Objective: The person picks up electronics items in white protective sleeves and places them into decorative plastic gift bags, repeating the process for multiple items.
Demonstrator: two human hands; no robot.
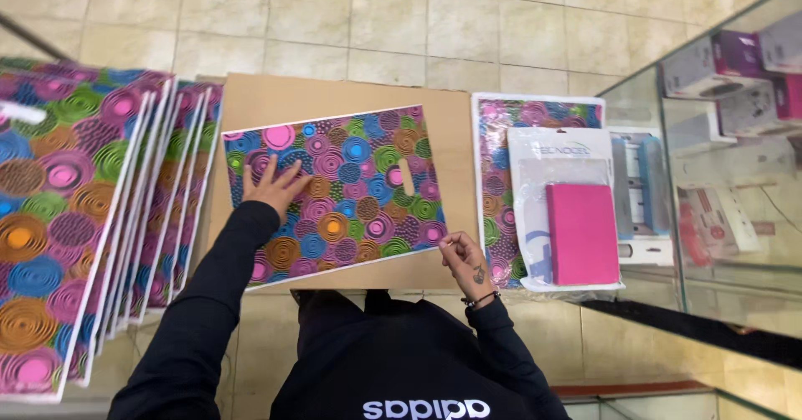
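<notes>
Bag (pixel 351 190) lies flat on the brown board (pixel 334 94) that tops the counter, slightly skewed, long side running left to right. Plastic, printed all over with concentric circles in pink, blue, green and orange, white margin at the edges. A die-cut handle slot (pixel 406 176) shows near its right end.

Left hand (pixel 276 188): fingers spread, palm pressed flat on the bag's left part, holding it down. Right hand (pixel 459 253): thumb and fingertips pinched at the bag's lower right corner, the rest of the hand curled. Both sleeves are black.

Step in hand, as I read it: the bag is being squared or opened at that corner while the other hand anchors it. The next move would seem to call for a firm pinch on the thin film and steady pressure from the flat palm, since the sheet looks slick and liable to slide on the board.

Left of the board: a fanned stack of bags (pixel 92 219) of the same print, overlapping edge on edge. Right of the board: another such bag (pixel 501 119) under a white packet (pixel 551 148), a pink box (pixel 582 232) lying on the packet. Further right, a glass case (pixel 727 136) with boxed goods inside. Tiled floor (pixel 376 19) beyond.
</notes>
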